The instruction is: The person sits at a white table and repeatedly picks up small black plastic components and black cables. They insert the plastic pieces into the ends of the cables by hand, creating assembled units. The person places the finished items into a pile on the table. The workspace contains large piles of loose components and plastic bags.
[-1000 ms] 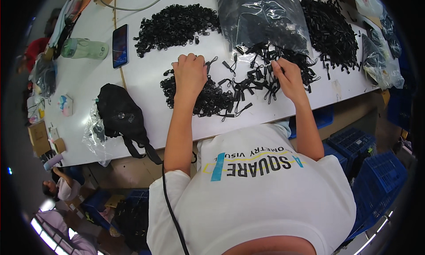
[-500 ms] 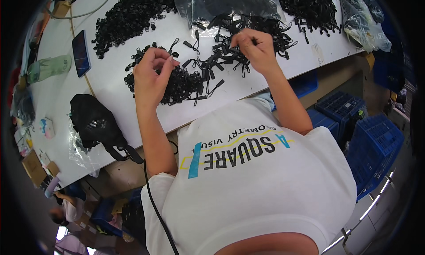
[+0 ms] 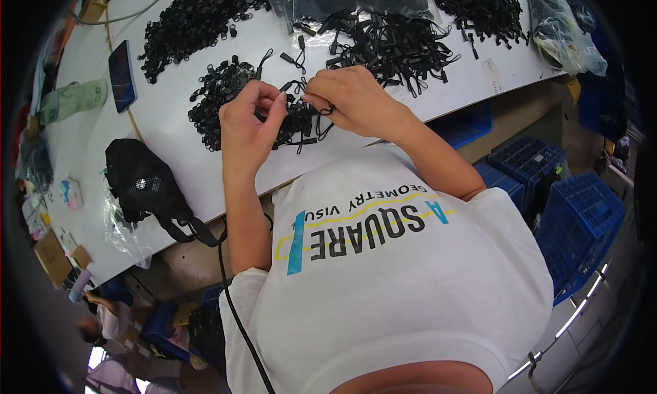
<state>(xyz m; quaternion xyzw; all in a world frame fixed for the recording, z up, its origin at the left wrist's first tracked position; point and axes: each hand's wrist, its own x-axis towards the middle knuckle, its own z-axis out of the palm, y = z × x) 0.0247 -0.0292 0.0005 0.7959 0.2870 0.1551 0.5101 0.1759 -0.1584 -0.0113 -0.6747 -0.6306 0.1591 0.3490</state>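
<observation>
Swung leftward since the earlier frame, the right hand (image 3: 354,104) is clasping a black cord pull (image 3: 328,111) beside the left hand (image 3: 248,124), which is curling its fingers, their grip too hidden to tell. Small black pieces (image 3: 207,117) are lying heaped around it on the table (image 3: 202,180).

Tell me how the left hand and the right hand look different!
The left hand points away from the body, while the right hand points leftward. The left hand shows its thumb side; the right hand shows its back. Both are bare, with bent fingers and fingertips close together.
</observation>
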